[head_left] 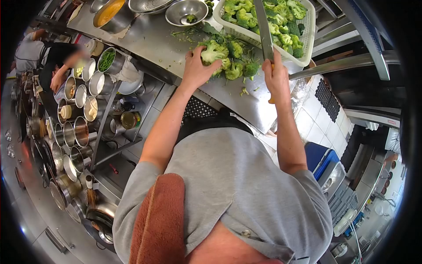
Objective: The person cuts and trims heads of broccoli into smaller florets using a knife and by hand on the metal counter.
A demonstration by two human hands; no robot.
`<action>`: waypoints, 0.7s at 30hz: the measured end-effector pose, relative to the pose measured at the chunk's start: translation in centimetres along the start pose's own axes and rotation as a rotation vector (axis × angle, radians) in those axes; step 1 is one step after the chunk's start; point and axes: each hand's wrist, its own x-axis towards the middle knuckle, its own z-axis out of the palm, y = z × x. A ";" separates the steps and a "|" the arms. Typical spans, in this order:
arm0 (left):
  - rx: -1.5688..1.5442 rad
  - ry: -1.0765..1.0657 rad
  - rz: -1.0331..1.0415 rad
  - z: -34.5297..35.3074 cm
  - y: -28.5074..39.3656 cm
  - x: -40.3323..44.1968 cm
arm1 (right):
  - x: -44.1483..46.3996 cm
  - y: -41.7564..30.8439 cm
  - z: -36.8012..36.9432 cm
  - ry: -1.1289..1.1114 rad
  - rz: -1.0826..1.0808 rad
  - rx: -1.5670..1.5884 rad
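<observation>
My left hand (200, 69) has its fingers curved around a broccoli floret (214, 52) on the steel counter (158, 44). In my right hand (276, 77) is a large knife (263, 31) with a yellow handle, its blade pointing away from me over the edge of a white basket (309, 44). That basket is full of cut broccoli (281, 20). More florets (235, 70) and green crumbs lie on the counter between my two hands, close to the basket's near side.
Behind the florets are a steel bowl (187, 13) and a pot of orange liquid (110, 15). Many steel containers (90, 108) stand at the left, where another person (57, 57) works. A metal rail (338, 64) runs at the right.
</observation>
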 end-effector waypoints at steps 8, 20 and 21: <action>0.250 -0.041 0.570 -1.4 -1.5 1.3 | -4.8 0.3 0.1 -0.150 0.227 0.101; 0.296 0.148 0.789 0.9 2.1 -5.2 | -5.3 2.3 -0.5 -0.049 0.161 0.068; 0.227 -0.074 0.814 2.5 1.5 -6.0 | -5.3 2.3 -0.7 -0.058 0.190 0.037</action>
